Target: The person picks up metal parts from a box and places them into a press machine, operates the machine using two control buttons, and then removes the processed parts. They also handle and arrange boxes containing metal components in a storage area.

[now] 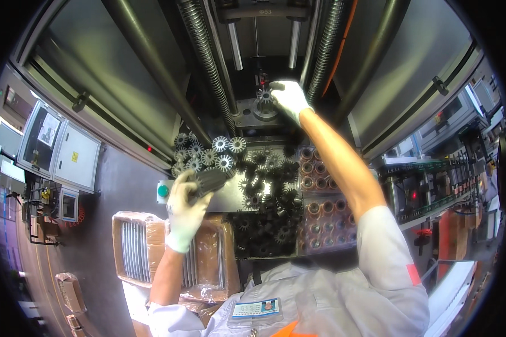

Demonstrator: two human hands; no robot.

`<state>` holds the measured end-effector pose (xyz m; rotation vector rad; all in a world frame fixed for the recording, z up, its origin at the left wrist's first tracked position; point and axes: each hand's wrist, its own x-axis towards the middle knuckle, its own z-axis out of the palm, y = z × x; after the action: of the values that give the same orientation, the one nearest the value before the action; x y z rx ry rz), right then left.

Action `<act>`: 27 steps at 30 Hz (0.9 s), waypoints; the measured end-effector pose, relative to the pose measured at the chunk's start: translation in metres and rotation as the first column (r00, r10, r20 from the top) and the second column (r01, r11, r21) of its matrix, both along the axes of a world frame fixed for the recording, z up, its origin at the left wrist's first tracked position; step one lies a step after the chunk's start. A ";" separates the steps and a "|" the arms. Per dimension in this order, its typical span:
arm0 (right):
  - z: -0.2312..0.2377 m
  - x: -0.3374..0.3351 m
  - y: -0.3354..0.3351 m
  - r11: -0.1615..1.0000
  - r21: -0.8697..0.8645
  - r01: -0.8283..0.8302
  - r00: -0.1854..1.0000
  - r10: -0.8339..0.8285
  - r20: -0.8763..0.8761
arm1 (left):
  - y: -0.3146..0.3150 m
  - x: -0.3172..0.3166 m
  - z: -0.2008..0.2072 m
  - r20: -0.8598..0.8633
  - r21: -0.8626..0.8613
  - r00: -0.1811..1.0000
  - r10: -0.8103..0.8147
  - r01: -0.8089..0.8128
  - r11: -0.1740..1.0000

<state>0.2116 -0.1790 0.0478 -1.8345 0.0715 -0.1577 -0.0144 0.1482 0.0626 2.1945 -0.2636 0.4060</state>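
Note:
My left hand (186, 218), in a white glove, is closed round a dark ribbed cylinder (211, 181), held tilted above the work table. Farther forward, my gloved right hand (291, 96) reaches into the press, its fingers closed at the side of a star-shaped slotted part (265, 96). That part is over a round metal fixture (265, 111); whether it rests on it I cannot tell. Beyond my left hand stand several silver slotted cores (209, 156). Many loose black star-shaped pieces (267, 219) are heaped in the middle of the table.
Trays of copper-coloured rings (327, 224) lie at the right. Cardboard boxes (158, 224) hold rows of metal rods at the near left. A green button (163, 191) sits at the table's left edge. Ribbed columns (208, 59) and metal panels (104, 62) flank the press.

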 end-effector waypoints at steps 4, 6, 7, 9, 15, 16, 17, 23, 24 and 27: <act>-0.007 -0.053 0.001 0.953 -0.272 0.132 0.962 -0.058 0.267 | -0.033 0.056 0.008 0.257 -0.014 0.956 -0.139 0.147 0.989; -0.016 -0.093 -0.006 0.921 -0.387 0.028 0.967 0.073 0.243 | -0.056 0.084 0.018 0.190 -0.027 0.976 -0.104 0.111 0.993; -0.012 -0.117 -0.010 0.922 -0.385 -0.034 0.977 0.112 0.183 | -0.068 0.102 0.023 0.324 -0.009 0.934 -0.148 0.160 0.987; -0.010 -0.159 -0.022 0.910 -0.391 -0.140 0.978 0.190 0.092 | -0.094 0.133 0.028 0.342 -0.030 0.927 -0.157 0.177 0.984; -0.028 -0.232 -0.065 0.881 -0.402 -0.250 0.965 0.259 -0.033 | -0.145 0.186 0.042 0.247 0.074 0.930 -0.273 0.263 0.962; -0.033 -0.237 -0.072 0.874 -0.417 -0.248 0.963 0.271 -0.005 | -0.150 0.192 0.045 0.310 0.164 0.902 -0.300 0.260 0.952; -0.035 -0.239 -0.075 0.877 -0.409 -0.251 0.963 0.269 -0.014 | -0.151 0.199 0.049 0.300 0.242 0.883 -0.361 0.295 0.924; -0.037 -0.233 -0.076 0.879 -0.353 -0.321 0.945 0.323 -0.054 | -0.162 0.234 0.078 -0.066 0.323 0.912 -0.405 0.403 0.856; -0.040 -0.230 -0.075 0.880 -0.345 -0.326 0.944 0.325 -0.062 | -0.171 0.230 0.079 -0.035 0.408 0.927 -0.374 0.355 0.841; -0.045 -0.222 -0.067 0.796 -0.501 -0.340 0.927 0.374 -0.034 | -0.179 0.233 0.037 0.001 0.454 0.916 -0.400 0.356 0.817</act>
<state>-0.0100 -0.2463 0.0023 -2.3219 -0.4028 0.0382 0.2183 -0.0311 0.0999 2.4880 -0.9142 0.2400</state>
